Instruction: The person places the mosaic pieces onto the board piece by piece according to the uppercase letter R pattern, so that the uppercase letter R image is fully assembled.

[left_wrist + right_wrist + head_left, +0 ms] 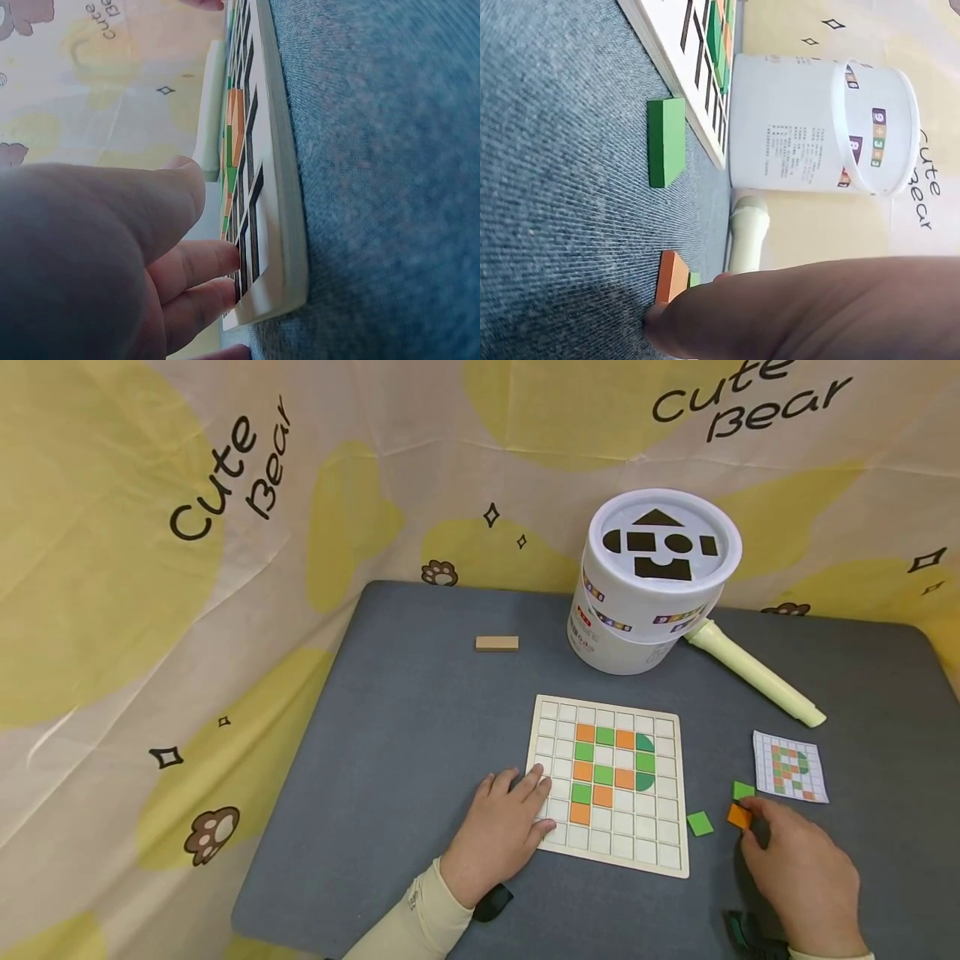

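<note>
A square grid board lies on the table, with orange, green and dark-green pieces laid in its cells. My left hand rests at the board's left edge, its fingers loosely extended over the border cells; the left wrist view shows the fingertips against the grid. At the right, the thumb and index finger of my right hand pinch an orange square tile. A green tile lies just behind it. Another green tile sits between that hand and the board, seen also in the right wrist view.
A small pattern card lies beyond my right hand. A white bucket with shaped holes in its lid stands at the back, a pale yellow handle reaching right from it. A wooden block lies left of the bucket. A printed cloth hangs behind.
</note>
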Available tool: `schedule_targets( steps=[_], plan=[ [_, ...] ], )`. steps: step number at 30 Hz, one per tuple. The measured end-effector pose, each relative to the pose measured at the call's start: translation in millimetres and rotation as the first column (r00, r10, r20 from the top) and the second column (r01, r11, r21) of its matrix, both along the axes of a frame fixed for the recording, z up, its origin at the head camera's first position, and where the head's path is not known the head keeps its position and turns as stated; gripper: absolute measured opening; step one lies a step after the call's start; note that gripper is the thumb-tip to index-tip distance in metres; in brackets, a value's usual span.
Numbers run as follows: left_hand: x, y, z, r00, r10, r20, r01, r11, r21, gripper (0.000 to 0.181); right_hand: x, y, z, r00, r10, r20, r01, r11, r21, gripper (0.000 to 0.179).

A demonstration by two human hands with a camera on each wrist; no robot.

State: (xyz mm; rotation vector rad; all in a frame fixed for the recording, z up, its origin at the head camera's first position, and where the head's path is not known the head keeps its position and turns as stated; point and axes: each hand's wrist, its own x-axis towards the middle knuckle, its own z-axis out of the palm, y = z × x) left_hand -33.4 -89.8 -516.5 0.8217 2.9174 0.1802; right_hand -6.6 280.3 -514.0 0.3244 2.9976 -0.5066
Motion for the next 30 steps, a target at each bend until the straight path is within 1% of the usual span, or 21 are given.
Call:
schedule_targets(
  steps=[9, 14, 20, 24, 30],
  plan=[
    [-0.5, 0.0, 0.2, 1.000, -0.002, -0.002, 0.002, 1.000, 0.002, 0.058, 0.1, -0.7, 1.8, 1.000, -0.002, -0.014, 0.002, 1.000, 0.012, 0.035],
    [-0.3, -0.3, 0.3, 1.000, 0.001, -0.006, -0.001, 1.000, 0.005, 0.058, 1.5, -0.5, 1.0, 0.998, 0.019, -0.054, -0.018, 1.000, 0.013, 0.033],
    [0.4, -0.3, 0.9, 1.000, -0.001, -0.007, 0.001, 1.000, 0.007, 0.058, 2.7, -0.7, -0.1, 0.997, 0.028, -0.077, -0.027, 1.000, 0.012, 0.033],
    [0.4, -0.1, 1.5, 1.000, 0.000, -0.007, 0.000, 1.000, 0.005, 0.058, 4.6, -0.8, -1.2, 0.993, 0.042, -0.112, -0.041, 0.999, 0.013, 0.033],
    [0.7, -0.4, 0.6, 1.000, -0.002, -0.011, 0.002, 1.000, -0.001, 0.058, 4.9, -1.6, -0.9, 0.989, 0.054, -0.140, -0.054, 0.999, 0.010, 0.034]
  ],
)
